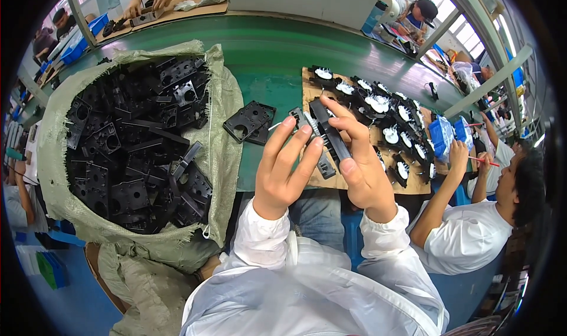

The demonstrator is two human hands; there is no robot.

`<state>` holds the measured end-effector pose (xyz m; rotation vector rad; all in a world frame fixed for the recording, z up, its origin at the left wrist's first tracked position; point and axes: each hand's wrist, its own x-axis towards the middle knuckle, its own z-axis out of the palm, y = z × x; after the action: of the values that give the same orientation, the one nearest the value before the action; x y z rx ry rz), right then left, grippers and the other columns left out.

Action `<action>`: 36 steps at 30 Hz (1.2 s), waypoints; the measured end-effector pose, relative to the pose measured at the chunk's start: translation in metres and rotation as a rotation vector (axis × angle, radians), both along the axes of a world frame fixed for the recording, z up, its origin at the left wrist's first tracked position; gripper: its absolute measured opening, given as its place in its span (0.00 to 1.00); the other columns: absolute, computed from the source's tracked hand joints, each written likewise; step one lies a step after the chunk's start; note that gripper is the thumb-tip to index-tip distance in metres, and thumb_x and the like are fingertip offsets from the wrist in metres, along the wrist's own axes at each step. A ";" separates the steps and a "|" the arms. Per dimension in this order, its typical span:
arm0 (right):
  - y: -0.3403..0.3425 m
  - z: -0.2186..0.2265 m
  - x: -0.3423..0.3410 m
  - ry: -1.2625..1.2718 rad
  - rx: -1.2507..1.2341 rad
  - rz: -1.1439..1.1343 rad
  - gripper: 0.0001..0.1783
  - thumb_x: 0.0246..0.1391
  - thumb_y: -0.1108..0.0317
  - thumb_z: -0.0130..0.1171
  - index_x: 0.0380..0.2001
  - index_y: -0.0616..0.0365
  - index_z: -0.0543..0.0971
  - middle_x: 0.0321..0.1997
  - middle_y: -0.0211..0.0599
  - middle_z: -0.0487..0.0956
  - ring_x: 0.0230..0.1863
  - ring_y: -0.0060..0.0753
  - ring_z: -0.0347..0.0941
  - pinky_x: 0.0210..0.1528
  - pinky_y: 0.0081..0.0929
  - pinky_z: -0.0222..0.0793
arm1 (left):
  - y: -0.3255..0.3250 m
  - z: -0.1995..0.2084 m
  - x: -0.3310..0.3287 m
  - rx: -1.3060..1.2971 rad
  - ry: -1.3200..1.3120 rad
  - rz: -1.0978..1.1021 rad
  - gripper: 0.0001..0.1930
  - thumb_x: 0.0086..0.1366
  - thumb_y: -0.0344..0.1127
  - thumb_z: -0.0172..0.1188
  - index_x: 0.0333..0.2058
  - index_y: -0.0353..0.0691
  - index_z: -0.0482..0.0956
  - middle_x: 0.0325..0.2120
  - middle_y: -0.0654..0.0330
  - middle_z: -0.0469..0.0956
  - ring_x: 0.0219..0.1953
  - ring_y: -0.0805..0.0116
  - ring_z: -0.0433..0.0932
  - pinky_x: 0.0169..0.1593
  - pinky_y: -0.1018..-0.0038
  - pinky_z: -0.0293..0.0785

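Observation:
Both my hands hold a black plastic housing (pixel 335 136) up above the table edge, tilted on its side. My right hand (pixel 367 169) grips its right side, with the thumb low and the fingers over the upper part. Fingertips of my left hand (pixel 277 179) press against its left side, where pale, toothed-looking parts show between the halves. The palms and fingers hide some of it. Just left of my left fingers, a flat black plastic plate (pixel 251 121) with round holes lies on the green bench.
A woven sack (pixel 52 158) full of black plastic parts stands at the left. On the right, a brown board (pixel 331 181) bears several black assemblies with white gears (pixel 378 104). A co-worker (pixel 472 229) sits close at the right, near blue bins (pixel 442 138). Others work across the green bench (pixel 283 46).

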<state>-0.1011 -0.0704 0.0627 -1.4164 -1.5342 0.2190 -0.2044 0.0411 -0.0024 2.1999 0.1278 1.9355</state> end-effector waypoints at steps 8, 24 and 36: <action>-0.002 -0.001 0.005 0.148 -0.016 0.028 0.29 0.62 0.54 0.43 0.62 0.58 0.62 0.72 0.57 0.59 0.68 0.59 0.61 0.64 0.47 0.59 | -0.002 -0.004 -0.002 0.014 0.039 -0.027 0.24 0.49 0.21 0.64 0.48 0.40 0.81 0.51 0.53 0.77 0.53 0.50 0.75 0.55 0.61 0.77; 0.006 -0.011 0.011 0.256 -0.006 -0.013 0.29 0.62 0.58 0.40 0.63 0.61 0.60 0.72 0.57 0.58 0.70 0.55 0.56 0.69 0.47 0.51 | 0.000 -0.002 0.008 -0.048 0.068 -0.079 0.19 0.52 0.20 0.66 0.45 0.30 0.80 0.51 0.49 0.78 0.49 0.54 0.77 0.52 0.65 0.79; 0.009 -0.007 0.009 0.101 -0.043 -0.025 0.31 0.65 0.55 0.40 0.66 0.61 0.57 0.73 0.56 0.57 0.72 0.55 0.54 0.71 0.47 0.47 | -0.001 -0.011 0.017 -0.140 -0.001 -0.010 0.28 0.43 0.17 0.66 0.47 0.38 0.81 0.51 0.52 0.78 0.47 0.53 0.78 0.49 0.65 0.79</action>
<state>-0.0926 -0.0613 0.0553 -1.4359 -1.4359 0.3052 -0.1871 0.0399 -0.0133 2.1057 0.2438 1.8623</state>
